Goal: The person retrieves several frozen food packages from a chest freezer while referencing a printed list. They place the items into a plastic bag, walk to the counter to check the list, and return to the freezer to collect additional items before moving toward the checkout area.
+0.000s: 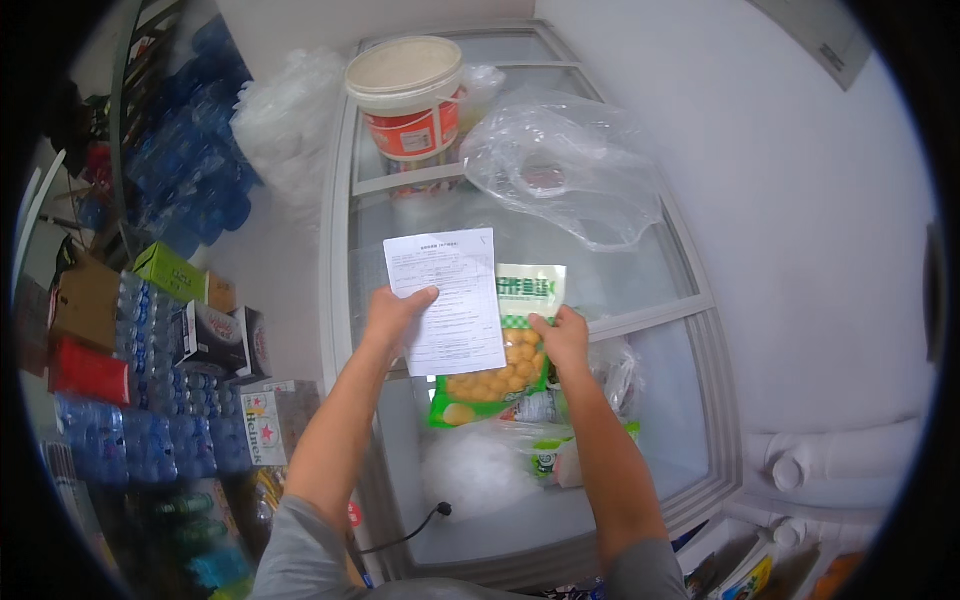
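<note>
My left hand [396,319] grips the left side of a white printed sheet of paper [457,322], its thumb lying on the front. Beside it my right hand [564,334] holds a green and white plastic food bag [529,352] near its right edge. Round yellow balls show through the bag's clear window. The sheet covers the bag's upper left part. Both are held above a chest freezer with a glass top [660,390]. Under my hands, plastic-wrapped food packs [544,450] and a cloudy white plastic bag [480,472] are seen in the near section.
A white bucket with a red label [405,97] and a crumpled clear plastic bag [562,165] rest on the freezer's far part. To the left are packs of bottled water [154,442], boxes [210,337] and large blue bottles [195,150]. White pipes [840,457] run along the right wall.
</note>
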Demonstrator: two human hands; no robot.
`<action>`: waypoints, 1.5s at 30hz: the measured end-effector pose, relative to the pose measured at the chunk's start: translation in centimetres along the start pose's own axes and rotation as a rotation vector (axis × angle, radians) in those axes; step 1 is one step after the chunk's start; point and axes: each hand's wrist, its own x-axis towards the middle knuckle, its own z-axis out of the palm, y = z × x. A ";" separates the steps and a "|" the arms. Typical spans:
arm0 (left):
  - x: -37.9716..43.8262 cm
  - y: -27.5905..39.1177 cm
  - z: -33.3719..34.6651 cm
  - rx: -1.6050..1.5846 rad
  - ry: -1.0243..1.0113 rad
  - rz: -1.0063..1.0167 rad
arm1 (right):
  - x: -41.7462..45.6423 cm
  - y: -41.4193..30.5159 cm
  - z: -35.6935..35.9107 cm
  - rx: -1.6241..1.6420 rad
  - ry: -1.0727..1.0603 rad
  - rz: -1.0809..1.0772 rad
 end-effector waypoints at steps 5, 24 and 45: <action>-2.9 1.8 -1.1 -0.135 -0.002 -0.053 | 0.0 -0.4 -1.2 0.053 0.063 0.041; -6.2 -0.2 -2.8 -0.237 -0.048 -0.119 | -0.2 -1.3 -0.7 0.185 0.100 0.043; -7.0 0.9 -2.8 -0.208 -0.064 -0.158 | 0.1 -1.1 -0.6 0.213 0.088 0.051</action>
